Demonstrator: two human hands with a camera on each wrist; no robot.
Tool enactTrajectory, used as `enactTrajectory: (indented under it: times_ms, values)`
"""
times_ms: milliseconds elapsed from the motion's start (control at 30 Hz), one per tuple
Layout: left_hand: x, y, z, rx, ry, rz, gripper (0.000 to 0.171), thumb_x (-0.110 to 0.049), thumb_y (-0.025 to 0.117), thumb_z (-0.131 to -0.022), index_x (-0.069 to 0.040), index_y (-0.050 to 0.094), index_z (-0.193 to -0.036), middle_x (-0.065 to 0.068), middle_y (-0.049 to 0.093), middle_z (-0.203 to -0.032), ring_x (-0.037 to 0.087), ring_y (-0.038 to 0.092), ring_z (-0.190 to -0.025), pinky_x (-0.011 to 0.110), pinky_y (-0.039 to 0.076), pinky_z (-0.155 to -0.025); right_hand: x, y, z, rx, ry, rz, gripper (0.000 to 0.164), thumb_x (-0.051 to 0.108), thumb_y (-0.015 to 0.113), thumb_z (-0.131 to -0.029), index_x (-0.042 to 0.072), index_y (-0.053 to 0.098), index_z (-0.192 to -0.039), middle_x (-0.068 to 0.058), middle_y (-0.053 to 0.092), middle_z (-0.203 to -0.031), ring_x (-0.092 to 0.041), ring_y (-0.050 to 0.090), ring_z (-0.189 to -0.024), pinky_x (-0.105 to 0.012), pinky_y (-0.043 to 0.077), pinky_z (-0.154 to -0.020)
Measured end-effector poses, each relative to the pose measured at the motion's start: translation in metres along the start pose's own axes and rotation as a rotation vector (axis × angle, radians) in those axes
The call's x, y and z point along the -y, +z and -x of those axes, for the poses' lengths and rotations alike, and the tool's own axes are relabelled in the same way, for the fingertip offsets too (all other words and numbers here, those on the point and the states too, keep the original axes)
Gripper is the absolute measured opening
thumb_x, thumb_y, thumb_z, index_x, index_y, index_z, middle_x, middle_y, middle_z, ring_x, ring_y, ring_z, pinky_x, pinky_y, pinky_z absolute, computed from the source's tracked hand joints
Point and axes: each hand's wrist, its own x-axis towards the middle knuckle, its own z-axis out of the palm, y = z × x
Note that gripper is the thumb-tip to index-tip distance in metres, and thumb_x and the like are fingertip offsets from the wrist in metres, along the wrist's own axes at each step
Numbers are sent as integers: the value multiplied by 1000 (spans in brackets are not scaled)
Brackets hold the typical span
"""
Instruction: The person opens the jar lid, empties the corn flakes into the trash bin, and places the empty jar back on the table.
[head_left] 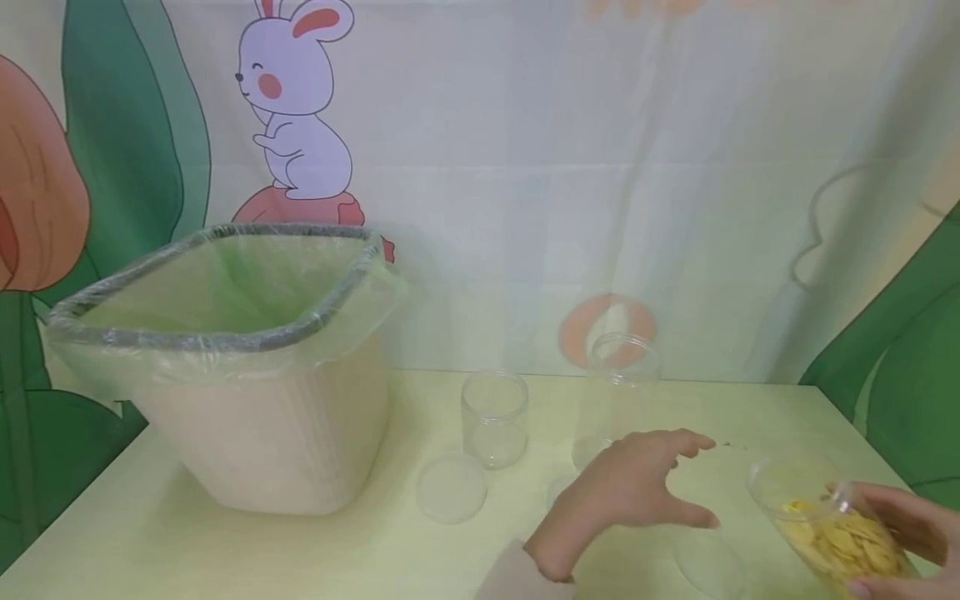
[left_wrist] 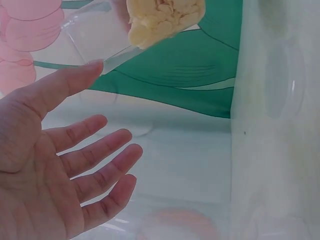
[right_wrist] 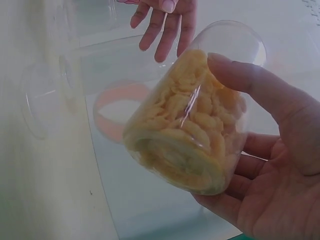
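Note:
A clear jar (head_left: 840, 533) about half full of yellow corn flakes (right_wrist: 185, 105) tilts in my right hand (head_left: 922, 542), its mouth toward the left. Thumb and fingers grip opposite sides of the jar, as the right wrist view shows. My left hand (head_left: 626, 483) hovers over the table to the left of this jar, holding nothing, with thumb and fingers spread apart. Below its thumb lies a round clear lid (head_left: 710, 565). Behind the left hand stands a tall clear jar (head_left: 618, 404), its base partly hidden by that hand.
A shorter clear jar (head_left: 495, 421) stands mid-table, with another round lid (head_left: 452, 489) in front of it. At left, a large bin (head_left: 285, 433) with a plastic liner takes up much of the table (head_left: 420, 567). A printed curtain (head_left: 487, 167) hangs behind.

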Motion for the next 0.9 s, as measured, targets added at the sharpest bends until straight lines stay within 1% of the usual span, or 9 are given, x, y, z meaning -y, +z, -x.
enactTrajectory:
  times_ms: [100,167,267,367,533,600,633,767,900]
  values:
    - [2,-4,4,-19,-7,41,64,-41,72,-75,-27,47,-131,-15,55,-121,-1,54,-104,12,41,-78,13,0,3,-52,-29,-9,83,24,81,-66,-14,37,-126,-35,49,-118,24,33,-81,-23,48,-66]
    - [4,-7,8,-34,-16,65,63,-40,73,-75,-27,47,-131,-15,55,-122,-1,54,-102,12,41,-77,22,0,5,-81,-38,-4,83,22,82,-65,-14,39,-125,-36,49,-117,18,43,-83,-22,48,-64]
    - [7,-12,15,-59,-22,93,61,-37,73,-75,-26,48,-130,-17,53,-123,-2,55,-101,14,42,-79,35,0,7,-103,-37,3,85,22,84,-62,-16,39,-124,-38,47,-117,-16,61,-92,-33,51,-69]
    - [9,-18,20,-83,-17,97,60,-36,72,-76,-25,49,-130,-17,53,-124,-3,55,-100,14,42,-79,43,1,7,-105,-30,11,89,23,84,-61,-17,37,-125,-39,44,-119,-52,48,-101,-47,49,-73]
    - [12,-28,27,-107,-13,78,58,-36,71,-77,-25,49,-130,-15,54,-123,-3,55,-99,15,42,-78,49,4,7,-123,-40,-4,89,23,83,-62,-15,36,-127,-39,41,-123,-43,52,-103,-46,49,-75]
    - [14,-31,31,-115,-8,72,58,-35,71,-78,-24,49,-130,-13,56,-122,-2,55,-99,16,42,-79,52,5,7,-140,-42,-24,89,23,84,-61,-13,37,-127,-38,42,-124,-17,59,-97,-45,49,-74]
    - [15,-32,32,-120,-6,74,57,-35,71,-78,-23,49,-130,-12,56,-121,-1,56,-99,17,43,-80,54,5,7,-139,-37,-31,89,23,84,-61,-13,37,-128,-37,42,-124,-16,59,-96,-49,47,-74]
    - [19,-38,40,-143,-6,93,56,-32,70,-79,-21,50,-129,-10,58,-119,1,56,-100,18,43,-80,63,8,8,-178,-69,-74,85,18,85,-58,-9,43,-126,-22,55,-119,23,36,-83,-27,51,-67]
    - [24,-43,48,-170,-10,120,54,-30,70,-79,-20,50,-129,-9,59,-117,2,56,-100,16,44,-77,74,9,8,-188,-111,-98,79,11,84,-59,-10,44,-124,-19,58,-114,23,38,-83,-13,45,-62]
